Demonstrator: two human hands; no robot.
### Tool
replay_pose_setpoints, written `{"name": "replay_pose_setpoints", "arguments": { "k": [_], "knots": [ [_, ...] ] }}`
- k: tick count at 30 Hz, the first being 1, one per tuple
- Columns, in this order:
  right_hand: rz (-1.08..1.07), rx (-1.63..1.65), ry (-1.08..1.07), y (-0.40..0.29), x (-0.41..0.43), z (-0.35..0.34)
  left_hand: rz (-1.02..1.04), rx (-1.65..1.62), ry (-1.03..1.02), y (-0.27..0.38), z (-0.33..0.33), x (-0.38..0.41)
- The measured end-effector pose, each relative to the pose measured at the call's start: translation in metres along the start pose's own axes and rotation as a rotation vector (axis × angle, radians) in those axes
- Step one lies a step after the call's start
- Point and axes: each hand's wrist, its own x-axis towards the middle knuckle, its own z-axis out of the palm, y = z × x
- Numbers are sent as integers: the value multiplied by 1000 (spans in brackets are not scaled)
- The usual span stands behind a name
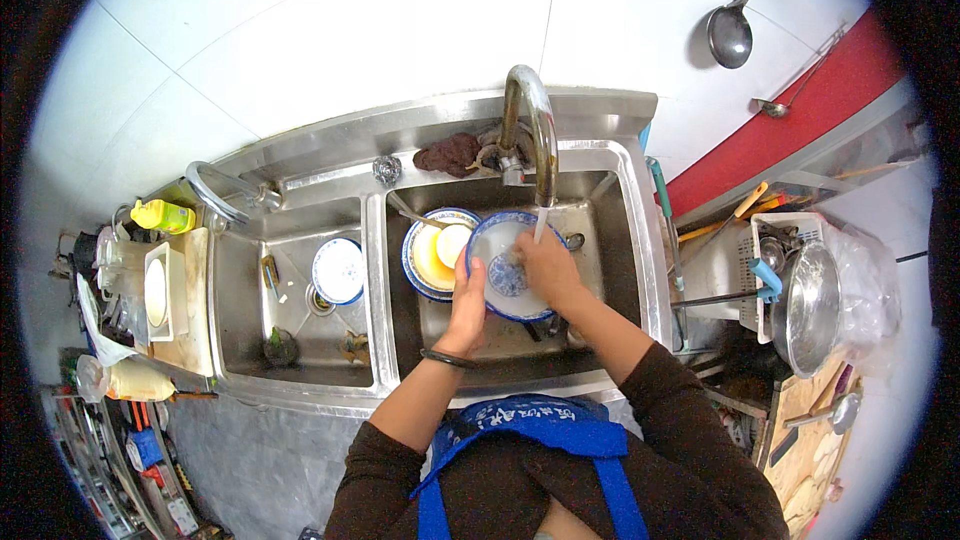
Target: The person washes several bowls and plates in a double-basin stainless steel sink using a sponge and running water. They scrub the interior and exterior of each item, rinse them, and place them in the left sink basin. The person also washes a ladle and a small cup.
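Observation:
My left hand grips the left rim of a blue-and-white patterned bowl, which is tilted over the right basin of a steel double sink. Inside the bowl is my right hand, under water running from the curved faucet; its fingertips are blurred, and whether it holds anything cannot be told. Left of the bowl, partly hidden by it, a patterned dish holds yellowish liquid and a small white bowl. Another blue-rimmed bowl rests in the left basin.
A steel wool ball and a dark brown cloth lie on the sink's back ledge. A second faucet arches over the left basin. Left stands a yellow bottle; right, a large metal bowl leans by a white basket.

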Motion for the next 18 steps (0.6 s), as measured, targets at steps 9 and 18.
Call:
{"name": "replay_pose_setpoints", "arguments": {
  "k": [9, 18],
  "knots": [
    [-304, 59, 34, -20, 39, -6, -183, -160, -44, 16, 13, -4],
    [-147, 260, -140, -28, 4, 13, -52, -272, -7, 3, -4, 26]
  ]
}}
